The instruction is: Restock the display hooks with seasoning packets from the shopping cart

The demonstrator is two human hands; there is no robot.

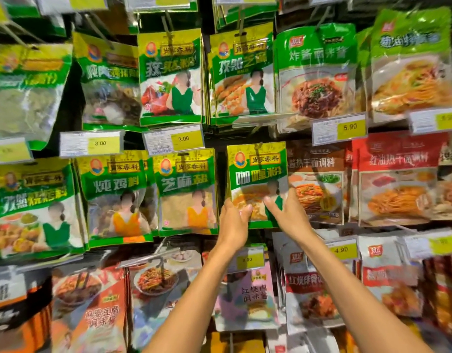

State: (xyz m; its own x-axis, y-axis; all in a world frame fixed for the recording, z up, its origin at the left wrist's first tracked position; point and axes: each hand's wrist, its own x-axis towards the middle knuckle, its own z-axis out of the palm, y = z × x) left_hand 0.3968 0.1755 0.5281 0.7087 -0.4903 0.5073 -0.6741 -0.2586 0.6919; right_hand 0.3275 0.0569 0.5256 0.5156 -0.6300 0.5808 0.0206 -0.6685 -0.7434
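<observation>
Yellow-and-green seasoning packet (258,171), mid-display, top edge at a metal hook (258,147). Gripped at both lower corners: left hand (234,222) curled round the left corner, right hand (287,217) pinching the right, thumb on front. Similar packets (185,192) hanging close on either side; yellow price tags (184,140) above.

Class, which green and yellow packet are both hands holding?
The middle-row packet beside the brown noodle pack; the left hand and right hand pinch its bottom corners, the others hang untouched.
</observation>
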